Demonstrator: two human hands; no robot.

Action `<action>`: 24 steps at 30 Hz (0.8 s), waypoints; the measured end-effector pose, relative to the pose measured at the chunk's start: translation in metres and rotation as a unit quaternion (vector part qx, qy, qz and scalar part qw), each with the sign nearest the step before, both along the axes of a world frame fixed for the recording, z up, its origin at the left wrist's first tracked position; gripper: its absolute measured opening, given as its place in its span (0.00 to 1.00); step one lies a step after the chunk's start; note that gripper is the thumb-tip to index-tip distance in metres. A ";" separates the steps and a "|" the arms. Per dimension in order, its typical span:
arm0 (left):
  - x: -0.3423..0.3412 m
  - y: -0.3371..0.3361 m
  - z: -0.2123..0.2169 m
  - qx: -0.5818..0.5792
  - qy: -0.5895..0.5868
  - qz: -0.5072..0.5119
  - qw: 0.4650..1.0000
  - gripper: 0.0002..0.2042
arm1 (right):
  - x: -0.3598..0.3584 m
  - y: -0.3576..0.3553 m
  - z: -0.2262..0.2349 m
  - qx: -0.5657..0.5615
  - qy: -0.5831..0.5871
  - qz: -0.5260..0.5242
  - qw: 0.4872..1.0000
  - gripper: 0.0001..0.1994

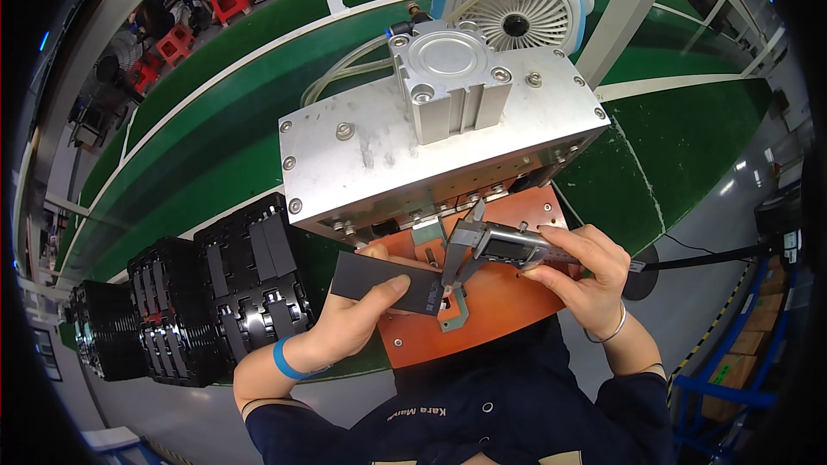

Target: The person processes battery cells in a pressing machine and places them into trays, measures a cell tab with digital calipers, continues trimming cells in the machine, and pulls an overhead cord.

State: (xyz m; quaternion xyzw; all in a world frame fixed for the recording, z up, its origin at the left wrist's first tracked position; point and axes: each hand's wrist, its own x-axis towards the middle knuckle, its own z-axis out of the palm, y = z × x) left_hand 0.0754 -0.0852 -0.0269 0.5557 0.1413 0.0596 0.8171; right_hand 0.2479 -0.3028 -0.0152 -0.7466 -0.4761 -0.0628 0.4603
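My left hand is closed on a flat black rectangular plate, thumb on top and fingers beneath. My right hand grips a digital caliper by its slide, thumb and fingers pinching it. The caliper's jaws are at the right end of the black plate; whether both touch it I cannot tell. Both things are held over the orange base of a pneumatic press. A small green fixture piece on that base shows partly from under the plate and jaws.
The press's silver top carries an air cylinder just beyond my hands. Stacks of black parts stand at the left on the green bench. A fan is behind the press. Boxes on a blue rack are at the right.
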 end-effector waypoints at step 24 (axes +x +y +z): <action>-0.002 -0.001 0.000 -0.001 0.016 0.014 1.000 0.08 | 0.001 -0.001 -0.003 0.001 -0.001 -0.004 1.000 0.22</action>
